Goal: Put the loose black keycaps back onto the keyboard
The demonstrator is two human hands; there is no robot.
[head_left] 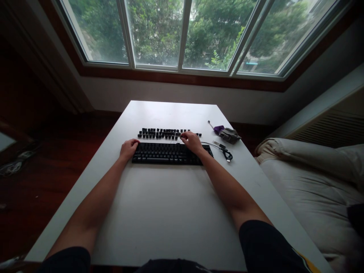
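Observation:
A black keyboard (pixel 162 153) lies flat across the white table, with keycaps on much of it. My left hand (pixel 129 149) is closed at its far left corner, the fingertips gripping that edge. Beyond the keyboard, loose black keycaps (pixel 157 133) stand in rows. My right hand (pixel 192 141) reaches over the keyboard's right part to the near right side of these rows. Its fingers are pinched together; whatever is between them is too small to make out. The right hand and forearm hide some of the keyboard and keycaps.
Right of the keyboard lie a coiled black cable (pixel 226 154), a brush (pixel 210 124), a purple item (pixel 218 129) and a crumpled grey cloth (pixel 229 135). The white table (pixel 170 212) narrows toward the window wall. A pale sofa (pixel 298 182) stands along its right side.

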